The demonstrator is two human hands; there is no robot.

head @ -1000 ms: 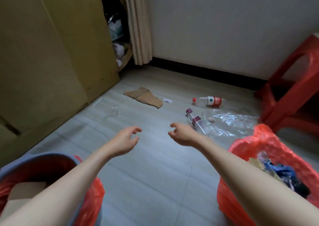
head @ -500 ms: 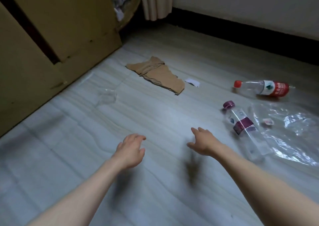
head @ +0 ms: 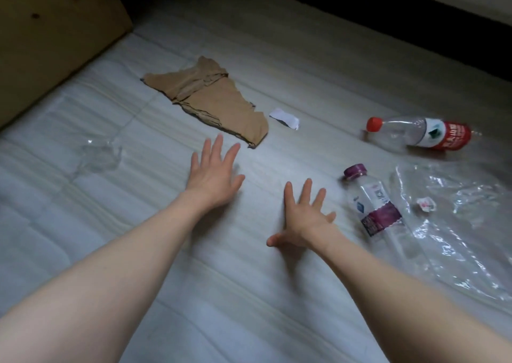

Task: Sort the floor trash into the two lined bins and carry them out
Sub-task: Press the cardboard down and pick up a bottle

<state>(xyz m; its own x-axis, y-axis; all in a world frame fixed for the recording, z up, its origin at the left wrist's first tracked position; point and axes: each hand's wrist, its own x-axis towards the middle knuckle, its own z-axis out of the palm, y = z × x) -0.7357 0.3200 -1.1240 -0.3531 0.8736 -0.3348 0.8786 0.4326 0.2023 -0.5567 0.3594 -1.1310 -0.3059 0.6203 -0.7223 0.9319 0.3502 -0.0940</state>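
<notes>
A: Floor trash, item one: torn brown cardboard piece, flat on the pale floor, just beyond the left hand. Hand status?

B: Left hand spread wide, fingers straight, holding nothing. Right hand the same, splayed, empty. Half a second ago both hung with loosely curled fingers; now they are fanned out and further forward, the left fingertips close to the cardboard's near corner.

A: Item two?

B: White paper scrap, just right of the cardboard. Item three: red-capped bottle, lying on its side, far right. Item four: purple-capped bottle, on its side, just right of the right hand, not touched.

A: Further entries?

B: Clear plastic sheet, right of the purple-capped bottle, cut off by the frame edge, with a small crumpled wrapper on it. Clear crumpled plastic piece at left, hard to make out. Large cardboard box, upper left, cropped.

A: Changes otherwise?

B: View sits lower and closer than before; trash lies as it did. Contact between hands and floor: cannot tell.
</notes>
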